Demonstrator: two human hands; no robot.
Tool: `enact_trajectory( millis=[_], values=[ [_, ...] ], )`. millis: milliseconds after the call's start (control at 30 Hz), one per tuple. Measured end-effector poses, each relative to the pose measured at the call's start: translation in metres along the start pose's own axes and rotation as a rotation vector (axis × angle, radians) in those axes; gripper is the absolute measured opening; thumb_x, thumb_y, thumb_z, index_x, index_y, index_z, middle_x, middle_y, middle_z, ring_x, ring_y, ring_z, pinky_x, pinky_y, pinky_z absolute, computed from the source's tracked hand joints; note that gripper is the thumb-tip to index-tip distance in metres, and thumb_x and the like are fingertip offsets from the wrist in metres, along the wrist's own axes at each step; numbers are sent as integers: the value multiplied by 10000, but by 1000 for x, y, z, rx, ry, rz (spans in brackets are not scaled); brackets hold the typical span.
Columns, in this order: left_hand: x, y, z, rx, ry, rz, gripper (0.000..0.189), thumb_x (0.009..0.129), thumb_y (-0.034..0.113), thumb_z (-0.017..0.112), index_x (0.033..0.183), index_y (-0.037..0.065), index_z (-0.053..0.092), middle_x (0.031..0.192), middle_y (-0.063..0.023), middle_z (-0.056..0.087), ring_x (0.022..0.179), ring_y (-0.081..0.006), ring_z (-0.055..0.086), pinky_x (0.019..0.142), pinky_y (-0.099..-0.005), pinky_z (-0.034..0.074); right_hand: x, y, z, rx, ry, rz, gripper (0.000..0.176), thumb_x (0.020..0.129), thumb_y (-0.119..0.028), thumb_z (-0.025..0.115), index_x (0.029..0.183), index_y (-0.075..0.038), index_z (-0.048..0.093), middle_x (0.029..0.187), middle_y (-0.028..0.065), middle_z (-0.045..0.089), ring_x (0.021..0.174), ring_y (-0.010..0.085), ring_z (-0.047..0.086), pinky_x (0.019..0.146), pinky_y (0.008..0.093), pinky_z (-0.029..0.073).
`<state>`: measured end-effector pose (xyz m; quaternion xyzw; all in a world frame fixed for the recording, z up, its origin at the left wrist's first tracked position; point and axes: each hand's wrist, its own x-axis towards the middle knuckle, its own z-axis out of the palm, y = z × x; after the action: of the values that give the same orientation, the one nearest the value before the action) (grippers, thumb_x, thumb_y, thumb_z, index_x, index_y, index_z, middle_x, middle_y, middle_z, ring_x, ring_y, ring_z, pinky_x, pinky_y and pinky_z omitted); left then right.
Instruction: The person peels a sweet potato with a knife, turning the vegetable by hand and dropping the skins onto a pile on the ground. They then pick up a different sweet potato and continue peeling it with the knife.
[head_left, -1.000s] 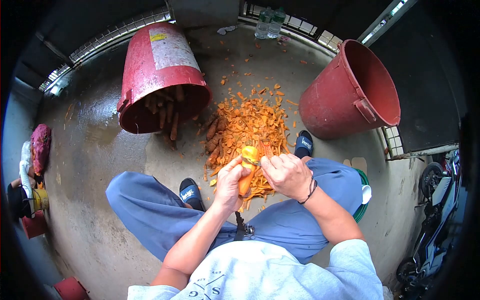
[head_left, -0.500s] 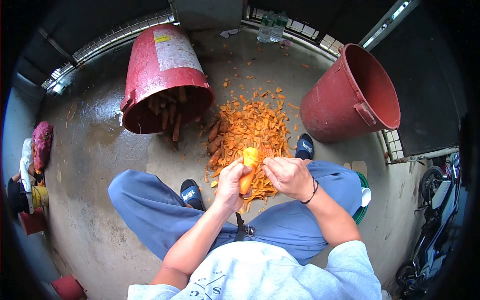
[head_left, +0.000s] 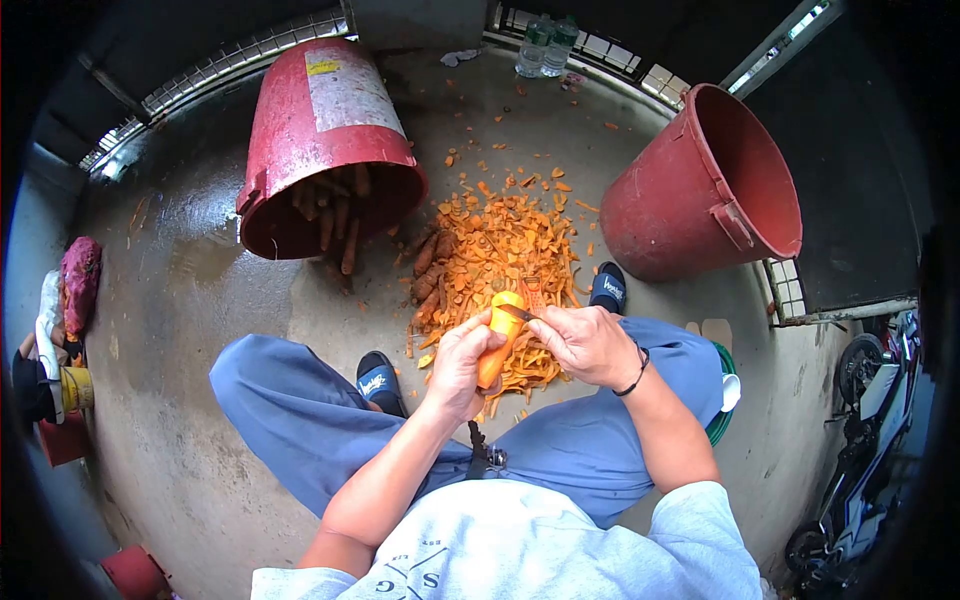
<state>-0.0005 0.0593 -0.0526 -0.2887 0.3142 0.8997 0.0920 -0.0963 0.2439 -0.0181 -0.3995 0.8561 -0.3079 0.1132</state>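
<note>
My left hand (head_left: 462, 368) is wrapped round a peeled orange carrot (head_left: 494, 362), whose thick end points away from me. In my right hand (head_left: 588, 345) is a small knife; its dark blade (head_left: 516, 313) lies against the carrot near the thick end. Most of the knife's handle is hidden by my fingers. Below both hands, a heap of orange peelings (head_left: 510, 240) is spread on the floor between my feet. Several unpeeled, reddish-brown roots (head_left: 430, 270) lie along the heap's left side.
A red bucket (head_left: 300, 130) lies tipped at the left, with several unpeeled carrots (head_left: 345, 215) at its mouth. Another red bucket (head_left: 660, 205) stands at the right. Two plastic bottles (head_left: 546, 48) are by the far wall. A motorcycle (head_left: 865, 440) is at the right edge.
My right hand has moved slightly right and down, and the knife blade now shows across the carrot's thick end. My left hand still holds the carrot in nearly the same place.
</note>
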Motion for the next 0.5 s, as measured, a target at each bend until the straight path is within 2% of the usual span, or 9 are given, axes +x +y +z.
enact_trajectory(
  millis=[67, 200, 333, 400, 433, 467, 500],
  values=[
    [0, 1, -5, 11, -85, -15, 389, 882, 114, 628, 1257, 15, 614, 825, 4, 595, 485, -68, 486, 384, -230, 380, -1, 5, 2, 32, -36, 2, 276, 1013, -220, 626, 812, -43, 563, 687, 179, 604, 667, 401, 641, 567, 486, 487],
    [-1, 1, -6, 46, -89, -12, 431, 863, 102, 641, 1279, 15, 569, 856, -22, 598, 498, -85, 501, 399, -230, 348, -1, 10, 4, 116, -150, 26, 276, 1021, -218, 614, 821, -35, 561, 709, 196, 605, 702, 407, 646, 586, 490, 481],
    [0, 2, -8, 98, -73, -24, 413, 875, 93, 624, 1278, 7, 595, 875, -13, 627, 534, -69, 520, 419, -225, 385, -1, 10, 5, 127, -162, 20, 281, 1021, -218, 616, 818, -31, 560, 716, 195, 603, 705, 402, 646, 592, 484, 482],
    [5, 0, -10, 129, -100, -26, 418, 887, 93, 609, 1295, 1, 619, 905, -3, 646, 562, -53, 523, 441, -215, 413, -1, 8, 3, 156, -97, -35, 229, 1008, -188, 637, 853, -25, 597, 726, 191, 611, 694, 391, 650, 591, 473, 489],
    [9, -3, -10, 137, -81, 5, 423, 890, 83, 607, 1304, -2, 616, 950, -10, 656, 644, -53, 554, 529, -208, 444, -1, 4, 1, 153, -92, -35, 229, 1008, -188, 637, 853, -25, 597, 726, 191, 611, 694, 391, 650, 591, 473, 489],
    [12, -6, -10, 140, -60, 37, 427, 892, 72, 604, 1312, -6, 614, 996, -16, 667, 725, -53, 585, 617, -200, 475, -1, -2, -2, 160, 4, -28, 195, 998, -173, 652, 877, -24, 616, 735, 183, 622, 695, 381, 658, 591, 463, 494],
    [12, -6, -8, 136, -60, 42, 427, 892, 72, 604, 1312, -6, 614, 996, -16, 667, 725, -53, 585, 617, -200, 475, 1, -6, -4, 167, 97, -24, 163, 988, -158, 667, 901, -24, 635, 744, 176, 634, 695, 371, 666, 592, 454, 500]
  ],
)
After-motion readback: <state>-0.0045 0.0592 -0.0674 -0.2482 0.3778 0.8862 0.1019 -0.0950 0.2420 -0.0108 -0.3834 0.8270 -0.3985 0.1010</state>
